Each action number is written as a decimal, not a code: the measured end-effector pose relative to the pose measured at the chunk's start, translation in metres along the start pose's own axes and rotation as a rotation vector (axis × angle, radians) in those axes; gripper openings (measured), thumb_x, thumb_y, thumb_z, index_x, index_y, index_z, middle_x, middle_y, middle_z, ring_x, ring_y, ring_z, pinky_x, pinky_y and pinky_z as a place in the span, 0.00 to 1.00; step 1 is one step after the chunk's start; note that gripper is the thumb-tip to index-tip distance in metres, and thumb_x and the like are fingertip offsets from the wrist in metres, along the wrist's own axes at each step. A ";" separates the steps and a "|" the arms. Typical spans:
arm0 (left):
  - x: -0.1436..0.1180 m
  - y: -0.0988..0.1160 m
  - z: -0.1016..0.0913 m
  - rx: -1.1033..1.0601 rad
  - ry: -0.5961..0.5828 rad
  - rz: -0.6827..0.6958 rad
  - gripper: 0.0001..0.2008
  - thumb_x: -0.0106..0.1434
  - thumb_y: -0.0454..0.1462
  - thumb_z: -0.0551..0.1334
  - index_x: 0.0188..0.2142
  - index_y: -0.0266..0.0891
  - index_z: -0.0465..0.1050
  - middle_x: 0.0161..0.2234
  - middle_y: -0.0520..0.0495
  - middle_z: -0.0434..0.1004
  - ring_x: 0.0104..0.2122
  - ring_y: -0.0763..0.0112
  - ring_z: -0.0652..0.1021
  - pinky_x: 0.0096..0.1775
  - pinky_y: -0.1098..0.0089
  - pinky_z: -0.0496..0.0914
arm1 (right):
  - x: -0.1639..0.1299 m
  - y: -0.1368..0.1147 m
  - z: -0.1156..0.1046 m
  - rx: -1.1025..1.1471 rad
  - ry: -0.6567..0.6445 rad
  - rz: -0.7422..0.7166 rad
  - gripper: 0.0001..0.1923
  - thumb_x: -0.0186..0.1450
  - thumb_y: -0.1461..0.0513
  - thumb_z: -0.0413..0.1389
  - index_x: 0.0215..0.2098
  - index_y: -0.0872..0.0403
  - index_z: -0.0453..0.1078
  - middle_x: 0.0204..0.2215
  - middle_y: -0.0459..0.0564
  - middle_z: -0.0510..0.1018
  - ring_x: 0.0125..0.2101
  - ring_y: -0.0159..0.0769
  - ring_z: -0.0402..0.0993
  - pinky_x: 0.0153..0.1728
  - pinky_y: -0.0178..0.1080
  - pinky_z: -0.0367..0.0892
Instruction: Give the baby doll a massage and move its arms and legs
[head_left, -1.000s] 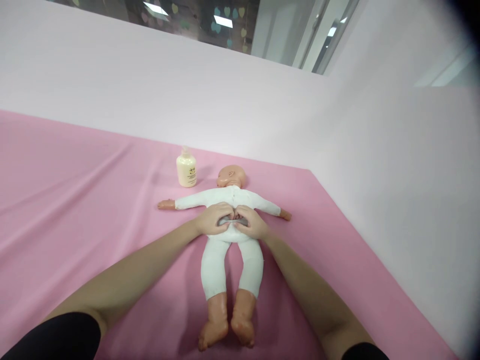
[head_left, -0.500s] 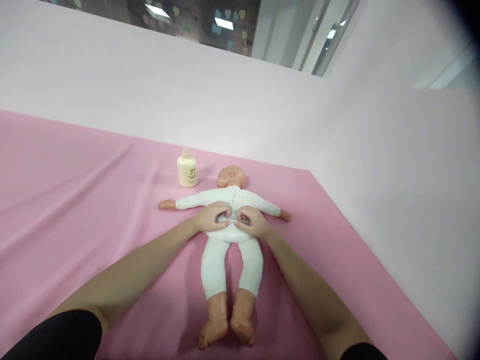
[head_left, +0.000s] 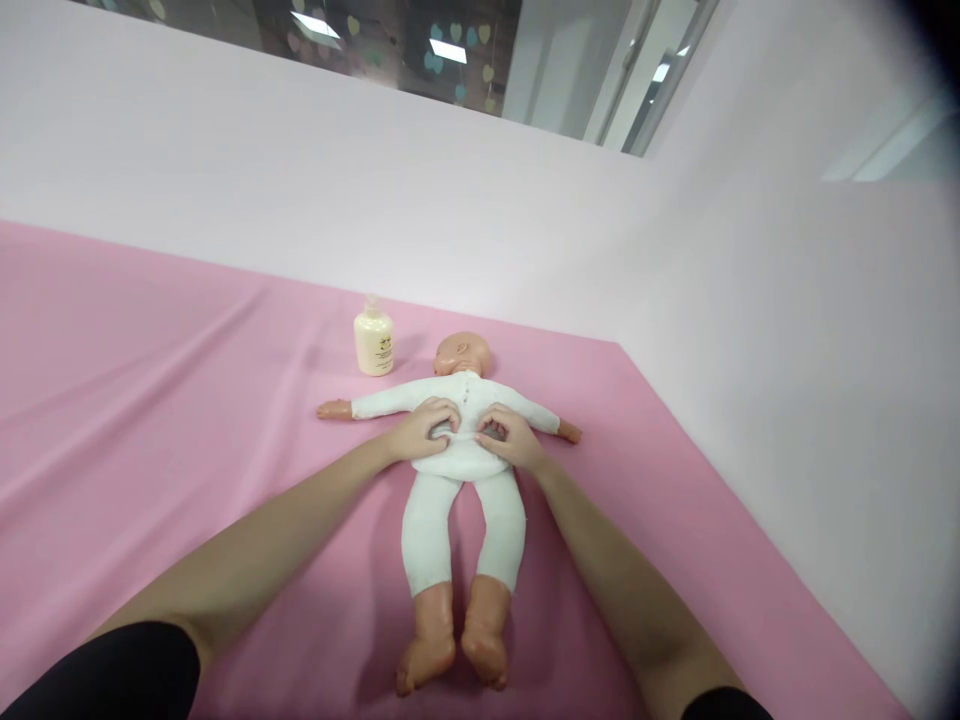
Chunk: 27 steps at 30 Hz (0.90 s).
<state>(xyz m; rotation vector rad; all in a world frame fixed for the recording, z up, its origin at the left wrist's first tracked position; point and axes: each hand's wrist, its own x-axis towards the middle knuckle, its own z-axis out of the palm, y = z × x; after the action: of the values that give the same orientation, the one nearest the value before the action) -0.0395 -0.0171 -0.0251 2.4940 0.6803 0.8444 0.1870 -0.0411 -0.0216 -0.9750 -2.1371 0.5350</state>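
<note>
Here doll [head_left: 457, 470] torso under left hand [head_left: 421, 432], right hand [head_left: 511, 440].

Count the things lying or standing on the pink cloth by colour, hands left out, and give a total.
White and tan: 1, the doll in a white suit, with the left hand and right hand pinching its clothing at the waist.
Cream: 1, the bottle standing beside the doll's head.
Total: 2 things on the pink cloth.
</note>
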 end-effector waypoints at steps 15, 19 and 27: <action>-0.003 -0.005 0.006 0.008 0.250 -0.178 0.13 0.52 0.28 0.53 0.37 0.40 0.66 0.39 0.48 0.71 0.41 0.67 0.72 0.47 0.64 0.66 | -0.001 0.009 0.010 0.085 0.150 0.210 0.12 0.58 0.59 0.56 0.40 0.53 0.71 0.30 0.47 0.75 0.28 0.30 0.69 0.32 0.36 0.68; -0.002 -0.004 0.006 -0.005 0.249 -0.218 0.08 0.56 0.32 0.55 0.36 0.40 0.68 0.36 0.50 0.73 0.35 0.69 0.73 0.41 0.67 0.68 | 0.000 0.008 0.013 0.081 0.126 0.257 0.09 0.58 0.59 0.56 0.36 0.54 0.73 0.26 0.46 0.76 0.25 0.30 0.69 0.29 0.36 0.67; 0.001 -0.006 0.007 0.004 0.242 -0.272 0.12 0.60 0.38 0.56 0.42 0.39 0.71 0.33 0.50 0.75 0.30 0.72 0.73 0.35 0.69 0.69 | 0.000 0.001 0.012 -0.035 0.051 0.228 0.07 0.60 0.59 0.55 0.28 0.54 0.72 0.20 0.44 0.72 0.21 0.31 0.65 0.25 0.36 0.63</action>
<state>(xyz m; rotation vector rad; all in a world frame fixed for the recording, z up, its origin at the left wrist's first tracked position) -0.0359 -0.0132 -0.0331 2.2528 1.0748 1.0472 0.1779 -0.0414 -0.0299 -1.2479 -2.0081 0.5775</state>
